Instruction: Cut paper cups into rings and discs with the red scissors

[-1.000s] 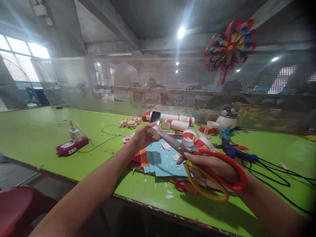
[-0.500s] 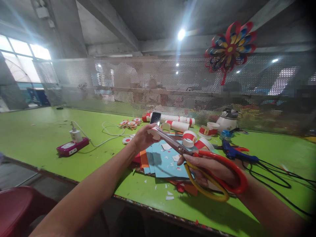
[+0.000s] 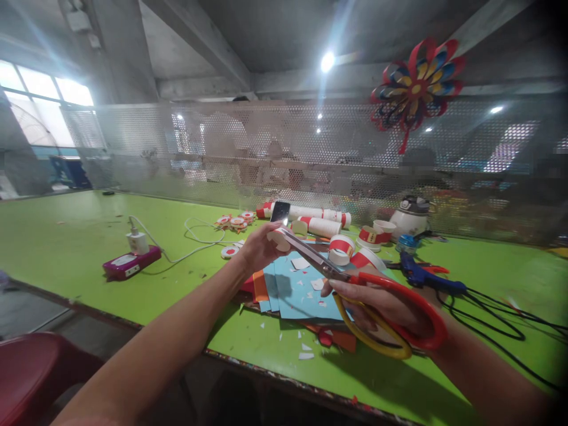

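Note:
My left hand [image 3: 260, 247] pinches a small white paper piece [image 3: 277, 239] with a rounded edge, above the middle of the table. In my right hand [image 3: 373, 302] is a pair of scissors [image 3: 320, 263] with one red and one yellow handle loop. Their blade tips reach the right side of the white piece; whether they are cutting into it I cannot tell. Below both hands lie light blue paper sheets [image 3: 297, 299] strewn with small scraps, over orange and red sheets. Cut red-and-white paper cup rings [image 3: 341, 249] stand just beyond the scissors.
Stacked paper cups [image 3: 319, 226] and a phone [image 3: 280, 212] lie behind my left hand. To the right are a blue glue gun [image 3: 428, 277] with black cables and a kettle [image 3: 410, 218]. A purple power strip [image 3: 132, 263] with a charger sits left on the green table [image 3: 66, 236].
The view has shifted very slightly. Both hands keep nearly the same position, with the white paper piece and the scissors still held.

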The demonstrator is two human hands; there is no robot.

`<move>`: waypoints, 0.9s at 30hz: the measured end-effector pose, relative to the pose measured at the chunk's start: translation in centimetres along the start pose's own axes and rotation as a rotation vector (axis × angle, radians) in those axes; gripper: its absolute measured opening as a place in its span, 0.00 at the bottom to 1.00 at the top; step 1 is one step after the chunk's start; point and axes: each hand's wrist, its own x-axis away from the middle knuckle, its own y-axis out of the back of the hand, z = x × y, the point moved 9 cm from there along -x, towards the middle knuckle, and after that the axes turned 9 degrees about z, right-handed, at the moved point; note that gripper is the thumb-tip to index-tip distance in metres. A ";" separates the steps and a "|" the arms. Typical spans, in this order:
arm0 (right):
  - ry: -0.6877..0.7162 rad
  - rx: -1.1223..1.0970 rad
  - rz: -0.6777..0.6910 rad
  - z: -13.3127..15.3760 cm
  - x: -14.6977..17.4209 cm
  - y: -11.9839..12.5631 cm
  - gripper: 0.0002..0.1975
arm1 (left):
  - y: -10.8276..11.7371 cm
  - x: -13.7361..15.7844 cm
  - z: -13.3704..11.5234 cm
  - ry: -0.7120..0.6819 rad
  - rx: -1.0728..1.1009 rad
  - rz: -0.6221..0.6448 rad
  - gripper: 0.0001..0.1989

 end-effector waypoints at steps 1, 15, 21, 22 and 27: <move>-0.004 -0.006 0.003 0.1 0.0 -0.1 0.17 | 0.0 0.0 0.0 0.004 0.001 -0.003 0.14; 0.007 0.107 -0.028 -0.1 0.0 0.5 0.19 | 0.3 0.0 0.3 0.029 0.002 -0.036 0.13; 0.027 0.238 -0.036 0.5 0.2 0.9 0.22 | 0.7 0.2 0.3 0.041 0.004 -0.107 0.12; 0.038 0.271 -0.029 0.7 0.2 0.9 0.24 | 0.7 0.2 0.3 0.043 0.004 -0.118 0.11; 0.034 0.223 0.003 0.5 0.2 0.8 0.20 | 0.9 0.2 0.3 0.036 0.014 -0.137 0.12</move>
